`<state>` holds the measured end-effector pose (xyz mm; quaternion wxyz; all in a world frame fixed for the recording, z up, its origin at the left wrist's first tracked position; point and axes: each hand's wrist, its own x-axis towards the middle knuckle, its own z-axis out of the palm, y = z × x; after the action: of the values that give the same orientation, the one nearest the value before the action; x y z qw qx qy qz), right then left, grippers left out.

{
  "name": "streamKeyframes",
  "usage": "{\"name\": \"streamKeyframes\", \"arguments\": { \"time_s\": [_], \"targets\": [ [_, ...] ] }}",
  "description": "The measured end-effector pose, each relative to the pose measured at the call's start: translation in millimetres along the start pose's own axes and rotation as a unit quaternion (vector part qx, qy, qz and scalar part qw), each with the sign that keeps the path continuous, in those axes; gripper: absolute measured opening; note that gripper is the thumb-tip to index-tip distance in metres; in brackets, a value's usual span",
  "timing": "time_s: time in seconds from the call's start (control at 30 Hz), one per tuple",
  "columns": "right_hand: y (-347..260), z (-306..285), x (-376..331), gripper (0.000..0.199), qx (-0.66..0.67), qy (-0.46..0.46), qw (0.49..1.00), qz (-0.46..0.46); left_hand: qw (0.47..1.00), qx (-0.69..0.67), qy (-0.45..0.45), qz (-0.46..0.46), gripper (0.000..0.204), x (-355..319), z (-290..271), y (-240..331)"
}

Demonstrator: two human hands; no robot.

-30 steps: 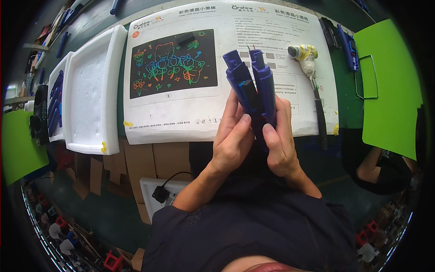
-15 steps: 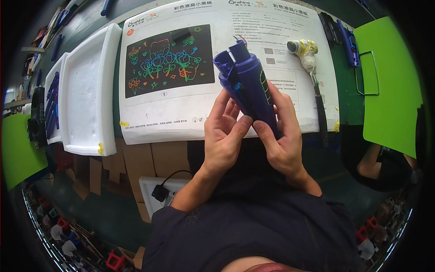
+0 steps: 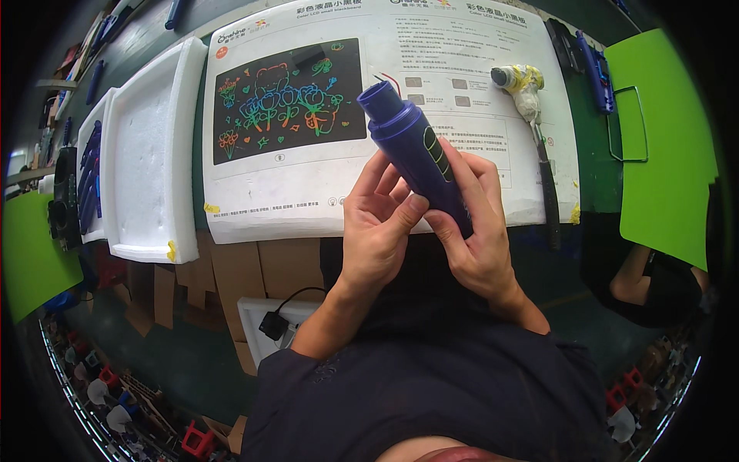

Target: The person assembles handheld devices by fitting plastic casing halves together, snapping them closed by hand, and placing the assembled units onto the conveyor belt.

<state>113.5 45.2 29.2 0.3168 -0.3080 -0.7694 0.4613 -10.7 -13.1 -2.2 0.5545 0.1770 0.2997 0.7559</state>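
Observation:
Both hands hold a dark blue plastic tubular housing (image 3: 419, 146), tilted with its narrower open neck pointing away and to the left. Thin red and dark wires (image 3: 391, 78) stick out at the neck. A dark oval panel with yellow-green lines (image 3: 436, 154) shows on its right side. My left hand (image 3: 379, 223) is closed about the lower left side, thumb in front, some fingers hidden behind. My right hand (image 3: 479, 223) wraps the lower right side, its index finger along the tube. The two thumbs nearly meet at the front.
Beneath the hands lies a white printed board (image 3: 285, 200) with a colourful drawing. A hammer with a taped head (image 3: 523, 100) rests at its right. White foam trays (image 3: 150, 154) stand left, a green sheet (image 3: 662, 146) right. Beyond it shows another person's arm (image 3: 631, 277).
The housing's two shells, parted at the upper left before, now sit together as one tube. It has turned slightly in my hands, showing more of the lined panel.

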Motion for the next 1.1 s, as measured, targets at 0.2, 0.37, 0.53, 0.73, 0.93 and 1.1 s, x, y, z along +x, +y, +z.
{"name": "streamKeyframes", "arguments": {
  "time_s": [0.2,0.37,0.53,0.73,0.93,1.1],
  "targets": [
    [16,2,3,0.07,-0.034,0.024,0.998,-0.054,0.996,0.074,-0.034,0.021,0.057,4,-4,14],
    [16,-14,13,0.05,-0.195,-0.016,0.967,-0.165,0.972,0.216,-0.008,0.092,0.057,11,-6,31],
    [20,-16,18,0.037,-0.128,0.108,0.979,-0.116,0.943,0.227,-0.116,0.213,0.055,-4,2,11],
    [30,-2,37,0.032,-0.047,0.154,0.976,-0.148,0.878,0.332,-0.074,0.337,0.053,-7,5,-7],
    [31,-36,46,0.059,-0.102,0.187,0.963,-0.167,0.948,0.185,-0.013,0.259,0.059,-4,-10,-6],
    [30,-23,12,0.059,0.384,0.026,0.92,0.076,0.966,0.098,0.001,0.238,0.058,-10,-12,-3]
  ]
}}
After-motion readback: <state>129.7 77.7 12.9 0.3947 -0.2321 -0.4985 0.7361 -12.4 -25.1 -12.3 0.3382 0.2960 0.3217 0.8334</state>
